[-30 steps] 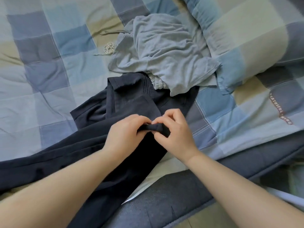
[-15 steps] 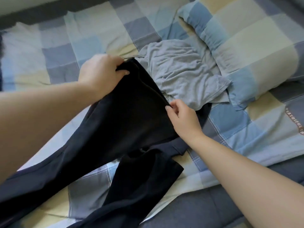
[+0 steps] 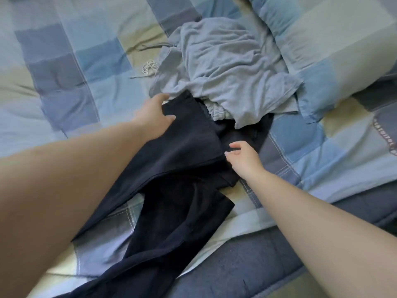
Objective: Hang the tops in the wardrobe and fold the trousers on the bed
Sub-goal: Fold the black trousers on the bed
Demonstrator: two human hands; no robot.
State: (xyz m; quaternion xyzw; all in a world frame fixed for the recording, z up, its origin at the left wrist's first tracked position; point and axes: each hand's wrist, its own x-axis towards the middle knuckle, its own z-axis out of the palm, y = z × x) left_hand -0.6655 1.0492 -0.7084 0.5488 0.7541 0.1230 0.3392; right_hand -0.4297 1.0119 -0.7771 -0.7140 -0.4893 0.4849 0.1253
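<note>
Dark navy trousers (image 3: 182,168) lie spread on the checked quilt (image 3: 64,72), waist toward the far side and legs running down to the lower left. My left hand (image 3: 153,117) grips the left corner of the waistband, thumb on top of the cloth. At the right edge of the upper layer my right hand (image 3: 242,154) hovers with finger and thumb slightly apart, nothing plainly pinched between them. A crumpled grey garment (image 3: 225,72) with drawstrings lies just beyond and covers part of the waist.
A checked pillow (image 3: 322,39) sits at the far right, touching the grey pile. The dark blue mattress edge (image 3: 236,265) runs along the near side. Bare quilt stretches to the left.
The trousers, held up half a second ago, have come down flat onto the quilt. My left hand lowered with the waistband, and my right hand's pinch on the cloth has loosened.
</note>
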